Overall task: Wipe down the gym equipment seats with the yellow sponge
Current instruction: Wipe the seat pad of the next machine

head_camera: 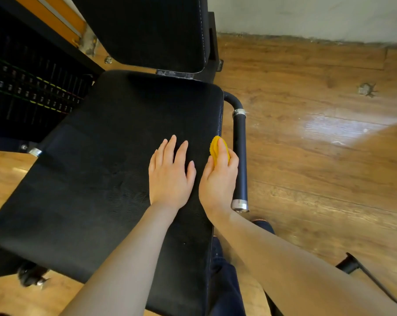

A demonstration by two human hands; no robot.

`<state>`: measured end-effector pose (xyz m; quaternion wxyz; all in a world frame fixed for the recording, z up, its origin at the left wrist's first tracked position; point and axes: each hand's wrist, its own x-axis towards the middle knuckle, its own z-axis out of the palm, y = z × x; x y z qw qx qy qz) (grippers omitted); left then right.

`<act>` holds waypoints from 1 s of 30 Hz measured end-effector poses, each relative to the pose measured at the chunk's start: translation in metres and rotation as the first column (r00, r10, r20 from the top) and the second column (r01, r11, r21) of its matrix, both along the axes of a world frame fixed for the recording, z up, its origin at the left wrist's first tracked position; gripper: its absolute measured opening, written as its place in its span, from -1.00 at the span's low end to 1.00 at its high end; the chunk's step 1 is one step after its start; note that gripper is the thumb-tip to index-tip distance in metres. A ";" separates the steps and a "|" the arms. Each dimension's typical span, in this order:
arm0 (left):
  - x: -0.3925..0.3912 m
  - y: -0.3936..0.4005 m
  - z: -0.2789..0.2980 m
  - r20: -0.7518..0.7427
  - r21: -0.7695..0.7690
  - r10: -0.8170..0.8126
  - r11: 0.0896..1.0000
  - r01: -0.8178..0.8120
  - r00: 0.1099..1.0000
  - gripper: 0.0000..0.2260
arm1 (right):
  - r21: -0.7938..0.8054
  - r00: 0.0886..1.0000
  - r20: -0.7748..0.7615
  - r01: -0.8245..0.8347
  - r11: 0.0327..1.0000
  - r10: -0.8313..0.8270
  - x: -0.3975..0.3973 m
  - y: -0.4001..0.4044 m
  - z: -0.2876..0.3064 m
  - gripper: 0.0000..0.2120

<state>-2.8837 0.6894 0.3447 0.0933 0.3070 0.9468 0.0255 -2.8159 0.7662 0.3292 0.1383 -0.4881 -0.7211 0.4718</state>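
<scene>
Sponge point(218, 149) at right edge of seat pad point(106, 169), wipe underway.
Right hand point(219, 176) w/ fingers curled round yellow sponge, pressing it on pad beside the side handle point(240, 156); left hand point(170, 174) flat, fingers spread, bracing mid-pad. Faint streaks nr centre suggest some wiped; backrest point(147, 30) and pad's left half prob still to do.
</scene>
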 end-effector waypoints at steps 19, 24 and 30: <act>0.038 -0.029 0.017 0.084 -0.018 -0.103 0.994 0.105 0.991 -0.56 | -0.052 1.000 0.015 -0.018 0.999 0.018 0.006 -0.001 0.007 -0.53; 0.040 -0.033 0.013 0.052 0.028 -0.096 0.995 0.095 0.994 -0.59 | -0.069 0.999 -0.010 -0.052 0.996 0.051 0.034 -0.025 0.020 -0.53; 0.040 -0.033 0.015 0.068 0.028 -0.097 0.995 0.096 0.993 -0.59 | -0.033 0.997 0.011 -0.078 0.996 0.078 0.057 -0.050 0.027 -0.50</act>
